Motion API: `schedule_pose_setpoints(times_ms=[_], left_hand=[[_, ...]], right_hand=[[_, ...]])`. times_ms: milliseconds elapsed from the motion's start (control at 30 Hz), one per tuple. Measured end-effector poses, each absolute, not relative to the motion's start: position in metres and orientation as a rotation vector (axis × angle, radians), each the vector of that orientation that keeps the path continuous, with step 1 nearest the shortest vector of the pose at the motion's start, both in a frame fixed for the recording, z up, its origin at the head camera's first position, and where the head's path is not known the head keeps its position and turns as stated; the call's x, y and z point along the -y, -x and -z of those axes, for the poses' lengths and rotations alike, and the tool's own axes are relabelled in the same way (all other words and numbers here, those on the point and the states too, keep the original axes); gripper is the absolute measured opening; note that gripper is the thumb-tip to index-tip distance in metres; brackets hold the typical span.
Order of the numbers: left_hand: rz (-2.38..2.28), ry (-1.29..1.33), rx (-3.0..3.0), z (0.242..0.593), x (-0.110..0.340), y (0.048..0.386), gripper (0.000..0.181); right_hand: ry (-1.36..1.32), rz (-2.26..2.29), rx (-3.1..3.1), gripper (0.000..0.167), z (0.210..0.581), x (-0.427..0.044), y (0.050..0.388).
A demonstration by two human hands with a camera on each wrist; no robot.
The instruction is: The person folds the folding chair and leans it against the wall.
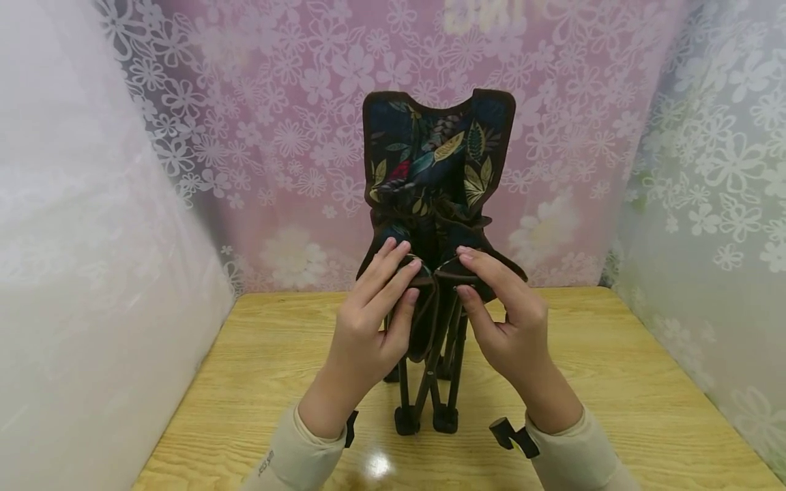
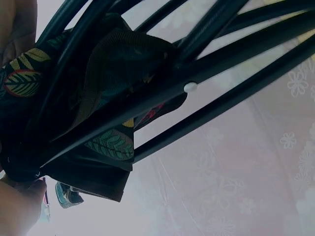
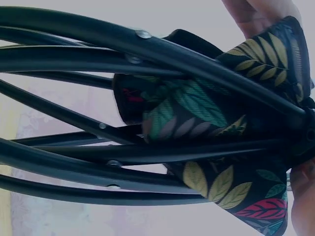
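A small folding chair (image 1: pixel 430 164) with dark, leaf-patterned fabric stands on its feet, its crossed legs drawn close together. Its backrest rises behind the hands, and the seat cloth sags between them. My left hand (image 1: pixel 368 314) grips the seat's front left corner, fingers over the top and thumb lower down. On the front right corner, my right hand (image 1: pixel 516 307) pinches in the same way. From below, the left wrist view shows black leg tubes (image 2: pixel 216 66) beside the hanging fabric. Patterned seat cloth (image 3: pixel 221 187) also shows between the tubes in the right wrist view.
The chair stands on a wood-grain table (image 1: pixel 282 341). A pink flowered sheet (image 1: pixel 295 150) hangs behind it. A pale sheet (image 1: pixel 123 239) closes the left side, and a white-flowered one (image 1: pixel 706 225) the right. Dark straps with clips (image 1: pixel 512 436) show at both wrists.
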State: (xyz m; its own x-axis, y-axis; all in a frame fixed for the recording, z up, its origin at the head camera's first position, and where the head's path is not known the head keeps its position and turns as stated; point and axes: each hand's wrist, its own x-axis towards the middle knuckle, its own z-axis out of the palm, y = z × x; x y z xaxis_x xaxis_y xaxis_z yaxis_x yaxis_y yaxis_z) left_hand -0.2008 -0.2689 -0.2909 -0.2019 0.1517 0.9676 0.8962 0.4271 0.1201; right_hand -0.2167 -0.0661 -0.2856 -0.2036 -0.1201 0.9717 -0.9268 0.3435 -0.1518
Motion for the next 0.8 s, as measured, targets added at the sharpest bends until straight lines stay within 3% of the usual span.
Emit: schedule_pose_setpoints(times_ms=[800], left_hand=[[0.940, 0.916, 1.496, 0.303, 0.273, 0.203, 0.031]], right_hand=[[-0.928, -0.998, 1.573, 0.052, 0.294, 0.061, 0.214]])
